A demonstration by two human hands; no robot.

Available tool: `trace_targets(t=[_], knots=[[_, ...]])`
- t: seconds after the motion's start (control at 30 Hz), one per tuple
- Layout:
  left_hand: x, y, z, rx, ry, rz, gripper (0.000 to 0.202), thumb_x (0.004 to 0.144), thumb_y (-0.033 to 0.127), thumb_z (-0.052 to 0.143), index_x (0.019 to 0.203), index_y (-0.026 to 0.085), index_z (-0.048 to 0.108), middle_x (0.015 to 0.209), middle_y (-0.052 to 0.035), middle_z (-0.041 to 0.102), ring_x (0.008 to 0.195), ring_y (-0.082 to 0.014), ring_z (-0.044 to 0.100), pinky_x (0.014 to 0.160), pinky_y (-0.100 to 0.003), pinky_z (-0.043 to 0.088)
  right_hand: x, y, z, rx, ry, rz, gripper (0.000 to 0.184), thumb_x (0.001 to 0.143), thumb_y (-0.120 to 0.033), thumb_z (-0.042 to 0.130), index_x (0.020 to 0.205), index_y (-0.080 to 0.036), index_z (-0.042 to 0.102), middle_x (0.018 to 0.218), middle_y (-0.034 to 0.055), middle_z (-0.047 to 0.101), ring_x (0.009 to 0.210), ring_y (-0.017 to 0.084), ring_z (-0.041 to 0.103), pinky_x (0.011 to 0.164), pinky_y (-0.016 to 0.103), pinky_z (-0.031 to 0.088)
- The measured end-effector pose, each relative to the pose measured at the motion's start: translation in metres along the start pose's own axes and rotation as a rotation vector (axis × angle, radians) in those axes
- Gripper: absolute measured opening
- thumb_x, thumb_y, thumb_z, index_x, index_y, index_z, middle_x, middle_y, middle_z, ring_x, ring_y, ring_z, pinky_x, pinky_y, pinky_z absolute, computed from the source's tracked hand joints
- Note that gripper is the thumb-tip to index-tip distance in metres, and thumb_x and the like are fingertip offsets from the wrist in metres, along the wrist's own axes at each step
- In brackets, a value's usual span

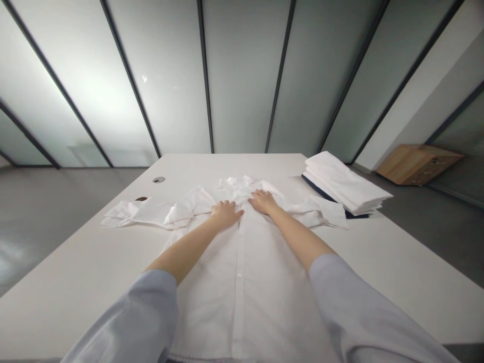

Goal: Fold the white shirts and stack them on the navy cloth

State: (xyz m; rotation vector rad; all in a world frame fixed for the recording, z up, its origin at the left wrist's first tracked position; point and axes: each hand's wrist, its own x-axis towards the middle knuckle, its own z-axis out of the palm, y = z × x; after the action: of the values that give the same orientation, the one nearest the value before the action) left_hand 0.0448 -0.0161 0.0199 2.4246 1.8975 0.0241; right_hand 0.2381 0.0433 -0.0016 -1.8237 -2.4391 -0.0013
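Note:
A white button-up shirt point(272, 292) lies spread front side up, its collar at the far end and its sleeves stretched out to both sides. The button strip runs down its middle towards me. My left hand point(226, 216) rests flat on the upper chest, just left of the strip, fingers stretched out. On the other side of the strip my right hand point(263, 201) lies a little nearer the collar, fingers spread on the cloth. Neither hand grips the fabric. Creases show around the collar and along both sleeves.
The shirt lies on a long white table point(75, 282). A stack of folded white cloth point(344, 181) sits at the right, on top of a dark blue piece point(321, 193). Round cable holes point(159, 180) are near the left edge. A wooden cabinet point(416, 164) stands beyond, right, before frosted glass panels.

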Motion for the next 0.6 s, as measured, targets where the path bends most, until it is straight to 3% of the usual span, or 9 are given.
trace_targets(t=[0.17, 0.3, 0.47, 0.6], knots=[[0.013, -0.006, 0.005, -0.011, -0.059, -0.123, 0.079, 0.082, 0.075, 0.029, 0.143, 0.026, 0.037, 0.154, -0.0164, 0.028, 0.136, -0.0429, 0.027, 0.1, -0.069, 0.026, 0.0, -0.016, -0.012, -0.016, 0.178, -0.091, 0.039, 0.094, -0.032, 0.044, 0.127, -0.015, 0.056, 0.14, 0.0155, 0.049, 0.13, 0.026, 0.041, 0.11, 0.041, 0.025], [0.03, -0.029, 0.005, -0.021, -0.021, -0.112, 0.081, 0.081, 0.077, 0.029, 0.143, 0.026, 0.037, 0.153, -0.016, 0.031, 0.138, -0.0413, 0.026, 0.103, -0.066, 0.025, -0.017, -0.039, -0.015, 0.029, 0.116, -0.176, 0.041, 0.094, -0.036, 0.044, 0.128, -0.018, 0.056, 0.132, 0.0131, 0.056, 0.125, 0.025, 0.047, 0.106, 0.036, 0.03], [0.032, -0.053, 0.007, -0.029, 0.14, -0.025, 0.081, 0.078, 0.078, 0.04, 0.137, 0.023, 0.044, 0.144, -0.0154, 0.044, 0.13, -0.0345, 0.041, 0.106, -0.052, 0.028, -0.043, -0.048, 0.001, 0.054, -0.079, -0.066, 0.07, 0.093, -0.061, 0.032, 0.149, -0.019, 0.032, 0.154, 0.0162, 0.031, 0.14, 0.034, 0.027, 0.111, 0.048, 0.022], [0.032, -0.07, 0.003, -0.007, 0.118, -0.037, 0.076, 0.082, 0.077, 0.032, 0.13, 0.021, 0.052, 0.141, -0.0142, 0.049, 0.128, -0.0326, 0.045, 0.108, -0.053, 0.024, -0.054, -0.039, 0.007, 0.051, -0.132, -0.07, 0.076, 0.092, -0.067, 0.024, 0.152, -0.02, 0.026, 0.159, 0.0135, 0.017, 0.145, 0.034, 0.015, 0.114, 0.052, 0.014]])
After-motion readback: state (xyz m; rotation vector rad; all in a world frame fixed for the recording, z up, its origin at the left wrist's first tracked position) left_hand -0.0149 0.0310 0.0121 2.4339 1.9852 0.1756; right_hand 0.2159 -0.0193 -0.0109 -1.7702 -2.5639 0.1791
